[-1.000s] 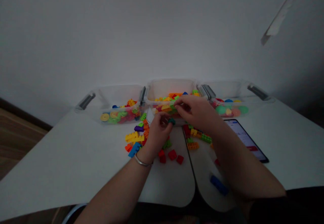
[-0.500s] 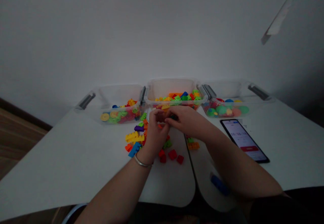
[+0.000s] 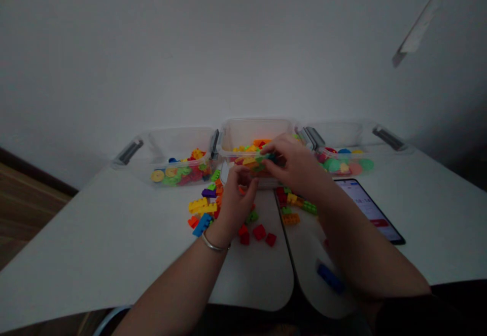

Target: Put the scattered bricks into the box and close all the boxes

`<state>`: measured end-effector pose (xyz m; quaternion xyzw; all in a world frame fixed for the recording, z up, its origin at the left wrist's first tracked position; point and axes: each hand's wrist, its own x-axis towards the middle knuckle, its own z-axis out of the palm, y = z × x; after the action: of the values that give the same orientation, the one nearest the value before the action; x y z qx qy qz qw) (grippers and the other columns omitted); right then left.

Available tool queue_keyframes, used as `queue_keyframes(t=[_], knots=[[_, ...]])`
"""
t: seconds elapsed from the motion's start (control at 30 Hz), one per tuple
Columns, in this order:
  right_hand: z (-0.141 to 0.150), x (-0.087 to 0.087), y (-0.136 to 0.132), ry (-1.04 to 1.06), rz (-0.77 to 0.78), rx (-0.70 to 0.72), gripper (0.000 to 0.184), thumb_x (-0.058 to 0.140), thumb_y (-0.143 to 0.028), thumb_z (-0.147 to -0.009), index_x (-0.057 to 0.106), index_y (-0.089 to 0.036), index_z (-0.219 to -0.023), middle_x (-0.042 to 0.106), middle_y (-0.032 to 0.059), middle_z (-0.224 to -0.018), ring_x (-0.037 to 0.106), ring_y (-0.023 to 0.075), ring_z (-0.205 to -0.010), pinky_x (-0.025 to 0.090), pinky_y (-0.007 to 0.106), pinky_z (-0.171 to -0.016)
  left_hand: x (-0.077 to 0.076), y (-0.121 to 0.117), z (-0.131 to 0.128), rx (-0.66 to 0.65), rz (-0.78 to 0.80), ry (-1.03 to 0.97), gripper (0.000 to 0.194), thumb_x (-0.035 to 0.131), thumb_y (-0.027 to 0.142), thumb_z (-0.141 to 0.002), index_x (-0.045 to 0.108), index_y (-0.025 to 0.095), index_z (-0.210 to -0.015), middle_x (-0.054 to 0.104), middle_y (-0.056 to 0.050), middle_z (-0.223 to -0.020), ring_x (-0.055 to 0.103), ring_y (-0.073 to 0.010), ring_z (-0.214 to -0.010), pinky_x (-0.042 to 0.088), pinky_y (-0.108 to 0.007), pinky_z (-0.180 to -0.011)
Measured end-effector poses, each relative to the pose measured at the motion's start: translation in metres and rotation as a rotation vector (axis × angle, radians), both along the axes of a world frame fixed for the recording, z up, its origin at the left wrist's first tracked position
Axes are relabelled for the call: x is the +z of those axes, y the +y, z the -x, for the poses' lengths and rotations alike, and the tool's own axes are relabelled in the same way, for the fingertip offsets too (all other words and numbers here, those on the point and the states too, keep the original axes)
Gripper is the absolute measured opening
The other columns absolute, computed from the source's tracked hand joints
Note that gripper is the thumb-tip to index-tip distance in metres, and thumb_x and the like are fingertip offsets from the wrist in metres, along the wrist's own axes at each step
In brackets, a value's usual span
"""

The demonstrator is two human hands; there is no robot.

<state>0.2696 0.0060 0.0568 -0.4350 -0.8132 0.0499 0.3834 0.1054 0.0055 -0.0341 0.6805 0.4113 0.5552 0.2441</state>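
Note:
My left hand point(image 3: 236, 196) is above the loose toy bricks, its thumb and curled fingers apart with nothing visible between them. Up and to the right, my right hand point(image 3: 294, 166) is at the front of the middle clear bin point(image 3: 262, 122). A small blue-green toy brick point(image 3: 271, 157) shows between its thumb and fingers, partly hidden and blurred. Under and around my left hand lie yellow bricks point(image 3: 198, 204), a blue brick point(image 3: 203, 224), a purple brick point(image 3: 209, 193) and red bricks point(image 3: 259, 232).
Clear bins of coloured pieces flank the middle one: the left bin point(image 3: 182, 132) and the right bin point(image 3: 342, 125). A phone point(image 3: 375, 209) lies beside my right forearm. Nearer are a blue brick point(image 3: 331, 277) and a seam between two white tabletops. An orange brick point(image 3: 291, 219) lies past the seam.
My hands were together at the fingertips and have come apart. My right hand has moved up and right toward the middle bin with the small brick; my left hand has stayed nearly in place.

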Motion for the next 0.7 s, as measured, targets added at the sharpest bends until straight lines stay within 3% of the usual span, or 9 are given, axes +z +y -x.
queue_keyframes(t=[0.13,0.37,0.7], knots=[[-0.013,0.004,0.004,0.068,-0.077,-0.114,0.024,0.058,-0.018,-0.082,0.062,-0.019,-0.105,0.064,0.009,-0.104,0.062,0.0211,-0.093,0.051,0.035,-0.081,0.002,-0.003,0.001,-0.016,-0.022,0.072,0.017,0.054,0.018,-0.084,0.047,0.022,-0.099,0.054,0.002,-0.078,0.055,-0.0128,-0.069,0.047,-0.027,-0.065],[-0.023,0.007,0.008,0.02,-0.09,-0.205,0.022,0.054,-0.02,-0.084,0.064,-0.018,-0.104,0.069,0.0106,-0.106,0.064,0.0233,-0.097,0.051,0.039,-0.085,-0.001,-0.005,0.002,-0.114,0.072,0.226,0.011,0.052,0.018,-0.085,0.053,0.02,-0.096,0.059,0.0,-0.081,0.057,-0.0139,-0.073,0.047,-0.028,-0.069],[-0.023,-0.003,0.02,-0.186,0.026,-0.195,0.029,0.048,-0.013,-0.085,0.067,-0.015,-0.106,0.071,0.0107,-0.111,0.063,0.025,-0.105,0.045,0.04,-0.094,-0.002,-0.005,0.002,-0.131,0.018,0.367,0.011,0.053,0.018,-0.086,0.057,0.02,-0.096,0.061,0.0,-0.081,0.058,-0.0151,-0.075,0.048,-0.029,-0.071]])
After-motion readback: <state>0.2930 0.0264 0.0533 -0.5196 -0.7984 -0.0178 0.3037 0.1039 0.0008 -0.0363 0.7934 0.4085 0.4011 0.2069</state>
